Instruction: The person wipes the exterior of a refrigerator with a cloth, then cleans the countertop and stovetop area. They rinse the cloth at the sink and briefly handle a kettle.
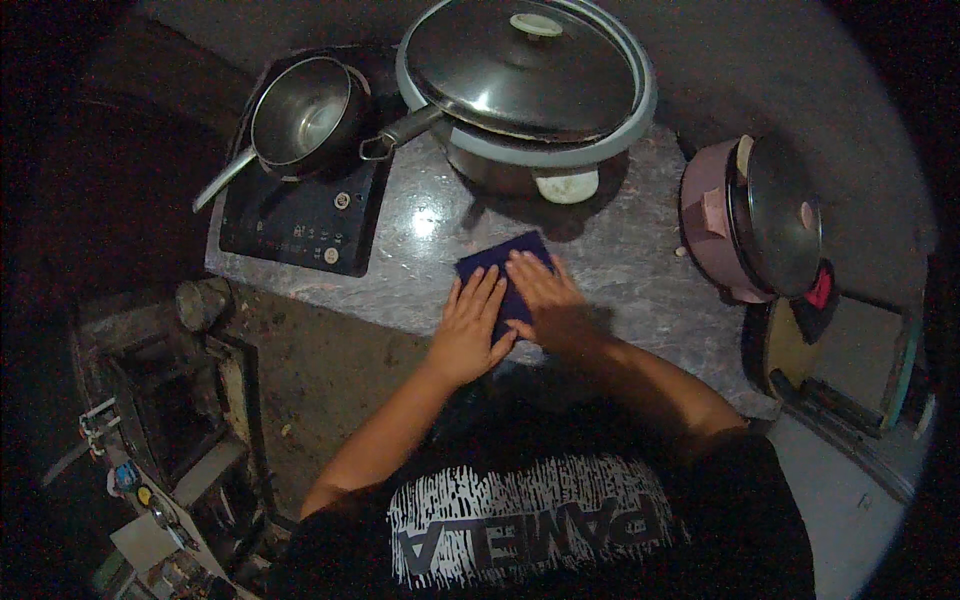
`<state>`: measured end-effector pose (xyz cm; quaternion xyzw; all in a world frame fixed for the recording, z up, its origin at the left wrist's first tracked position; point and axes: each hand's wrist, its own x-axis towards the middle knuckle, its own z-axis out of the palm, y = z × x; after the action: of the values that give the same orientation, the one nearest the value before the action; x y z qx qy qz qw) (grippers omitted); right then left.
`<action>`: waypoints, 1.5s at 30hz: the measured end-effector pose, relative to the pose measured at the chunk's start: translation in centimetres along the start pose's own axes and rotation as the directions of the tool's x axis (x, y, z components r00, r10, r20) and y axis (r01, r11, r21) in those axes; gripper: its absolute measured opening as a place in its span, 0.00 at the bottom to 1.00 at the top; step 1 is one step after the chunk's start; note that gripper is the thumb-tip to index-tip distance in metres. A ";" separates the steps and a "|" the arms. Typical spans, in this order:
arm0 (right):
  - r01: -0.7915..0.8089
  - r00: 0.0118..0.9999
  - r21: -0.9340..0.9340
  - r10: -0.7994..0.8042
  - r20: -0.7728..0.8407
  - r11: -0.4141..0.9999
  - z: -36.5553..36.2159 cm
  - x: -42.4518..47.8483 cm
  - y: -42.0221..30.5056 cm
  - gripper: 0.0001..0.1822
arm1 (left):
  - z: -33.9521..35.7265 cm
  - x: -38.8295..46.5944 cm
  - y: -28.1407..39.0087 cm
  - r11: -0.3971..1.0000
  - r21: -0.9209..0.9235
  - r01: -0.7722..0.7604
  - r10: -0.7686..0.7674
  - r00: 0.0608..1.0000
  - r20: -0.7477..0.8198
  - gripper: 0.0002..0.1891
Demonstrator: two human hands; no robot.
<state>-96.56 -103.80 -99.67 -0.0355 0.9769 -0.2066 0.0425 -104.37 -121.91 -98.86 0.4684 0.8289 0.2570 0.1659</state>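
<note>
A folded dark purple cloth (506, 251) lies on the grey marble-patterned tabletop (420, 277), near its front edge. My left hand (472, 319) rests flat on the cloth's left part, fingers pointing away from me. On its right part lies my right hand (546, 300), palm down, with the thumb towards the left hand. Both hands press on the cloth without gripping it. Beyond them stands a large metal pot with a pale rim (517, 154) and a pale side handle (568, 185); a steel pan lid or lidded pan (517, 90) with a long handle rests on top.
At the left, a steel saucepan (304, 112) sits on a black induction cooktop (300, 232). A pink lidded electric pot (705, 217) stands at the right. Past the table's right end are boards or panels (855, 352). Below left stands a dark frame (240, 390) with assorted items.
</note>
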 end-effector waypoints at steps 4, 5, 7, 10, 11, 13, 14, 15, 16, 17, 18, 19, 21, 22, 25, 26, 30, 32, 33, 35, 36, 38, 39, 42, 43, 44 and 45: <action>-0.115 0.990 -0.106 0.122 0.070 0.988 -1.7 -3.6 2.8 0.44 | 0.5 0.7 -0.9 0.970 0.162 0.179 -0.153 0.975 -0.160 0.33; -0.146 0.981 -0.142 0.162 0.110 0.979 -2.1 -4.4 3.3 0.43 | 0.6 0.5 -1.8 0.943 0.227 0.243 -0.199 0.960 -0.199 0.33; -0.166 0.965 -0.205 0.201 0.167 0.965 -1.9 -6.5 4.5 0.43 | 0.5 -0.2 -3.9 0.911 0.281 0.300 -0.232 0.940 -0.252 0.32; -0.002 0.996 -0.260 0.026 0.088 0.966 -1.4 -8.6 5.8 0.44 | -0.6 -1.4 -6.1 0.885 0.318 0.339 -0.245 0.922 -0.301 0.31; 0.082 0.997 -0.277 -0.075 0.036 0.957 -1.1 -8.9 6.1 0.44 | -0.5 -1.5 -6.3 0.894 0.299 0.332 -0.240 0.921 -0.307 0.31; 0.111 0.985 -0.191 -0.082 0.152 0.975 -1.3 -7.6 5.5 0.44 | -0.8 -1.5 -6.5 0.913 0.266 0.308 -0.218 0.922 -0.319 0.30; 0.121 0.974 -0.147 -0.089 0.210 0.982 -1.3 -6.8 5.0 0.44 | -0.5 -1.5 -6.5 0.900 0.297 0.319 -0.219 0.920 -0.325 0.30; 0.110 0.972 -0.156 -0.073 0.226 0.982 -1.6 -5.9 4.4 0.44 | -0.5 -1.5 -6.6 0.900 0.298 0.318 -0.217 0.920 -0.326 0.31; 0.097 0.969 -0.166 -0.055 0.241 0.981 -1.9 -5.1 3.8 0.44 | -0.5 -1.5 -6.5 0.900 0.300 0.316 -0.215 0.921 -0.326 0.31; 0.085 0.966 -0.175 -0.038 0.256 0.981 -1.9 -4.3 3.2 0.44 | -0.6 -1.5 -6.6 0.900 0.302 0.314 -0.212 0.921 -0.326 0.32; 0.072 0.976 -0.159 -0.037 0.213 0.985 -1.8 -3.6 2.6 0.44 | -0.5 -1.6 -6.7 0.902 0.302 0.308 -0.201 0.920 -0.336 0.31; 0.056 0.985 -0.146 -0.031 0.168 0.988 -1.7 -2.8 2.1 0.44 | -0.4 -1.7 -6.8 0.901 0.302 0.311 -0.203 0.919 -0.339 0.32; 0.040 0.996 -0.126 -0.029 0.086 0.991 -1.4 -1.3 1.2 0.43 | -0.2 -1.8 -6.8 0.898 0.302 0.319 -0.210 0.915 -0.344 0.32; 0.040 0.998 -0.119 -0.035 0.045 0.992 -1.2 -0.5 0.8 0.43 | -0.3 -1.8 -6.8 0.899 0.301 0.316 -0.207 0.916 -0.344 0.32; 0.019 1.000 -0.126 -0.020 -0.009 0.992 -0.3 2.4 -0.4 0.42 | -0.5 -1.8 -6.6 0.900 0.307 0.310 -0.200 0.918 -0.342 0.32; -0.009 1.000 -0.111 0.010 0.005 0.994 0.0 3.3 -0.6 0.41 | -0.5 -1.8 -6.5 0.900 0.309 0.307 -0.196 0.919 -0.342 0.32; -0.017 0.998 -0.117 0.011 -0.056 0.993 1.0 5.7 -1.4 0.40 | -0.6 -1.8 -6.6 0.889 0.336 0.310 -0.205 0.927 -0.314 0.32; 0.010 0.997 -0.094 -0.017 -0.072 0.996 1.3 5.2 -0.6 0.40 | -0.4 -1.5 -6.9 0.889 0.355 0.290 -0.179 0.933 -0.312 0.32; 0.034 0.996 -0.076 -0.040 -0.084 0.997 1.4 4.5 0.1 0.40 | -0.3 -1.4 -7.1 0.893 0.367 0.261 -0.151 0.941 -0.302 0.33; 0.094 0.994 -0.090 -0.098 -0.041 0.991 0.6 2.8 1.4 0.39 | -0.2 -1.6 -7.3 0.887 0.399 0.233 -0.109 0.945 -0.308 0.33; 0.111 0.993 -0.112 -0.115 -0.025 0.987 0.3 1.6 2.3 0.39 | -0.3 -1.5 -7.0 0.888 0.385 0.251 -0.136 0.943 -0.303 0.32; 0.121 0.992 -0.116 -0.124 -0.022 0.986 -0.8 -1.2 3.5 0.40 | -0.4 -1.9 -6.8 0.881 0.398 0.256 -0.136 0.942 -0.306 0.31; 0.069 0.997 -0.093 -0.071 -0.020 0.993 -1.1 -2.7 4.3 0.40 | -0.2 -1.9 -7.2 0.877 0.423 0.227 -0.095 0.946 -0.309 0.31; -0.048 0.999 -0.065 0.046 -0.023 0.997 -1.9 -7.0 5.7 0.41 | -0.2 -1.6 -6.9 0.865 0.463 0.195 -0.046 0.948 -0.314 0.29; -0.106 0.994 -0.060 0.105 -0.019 0.993 -2.2 -8.7 6.0 0.41 | -0.1 -1.5 -6.8 0.865 0.464 0.188 -0.038 0.949 -0.314 0.29; -0.163 0.987 -0.055 0.162 -0.015 0.985 -2.4 -10.4 6.3 0.41 | 0.1 -1.5 -7.1 0.853 0.483 0.198 -0.062 0.957 -0.284 0.28; -0.217 0.976 -0.049 0.216 -0.011 0.975 -2.4 -12.0 6.6 0.41 | 0.5 -1.5 -7.3 0.855 0.480 0.197 -0.062 0.958 -0.282 0.28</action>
<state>-85.16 -95.79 -99.31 0.0707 0.9799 -0.1765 0.0610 -108.48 -126.20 -103.46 0.4010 0.9112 0.0783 -0.0534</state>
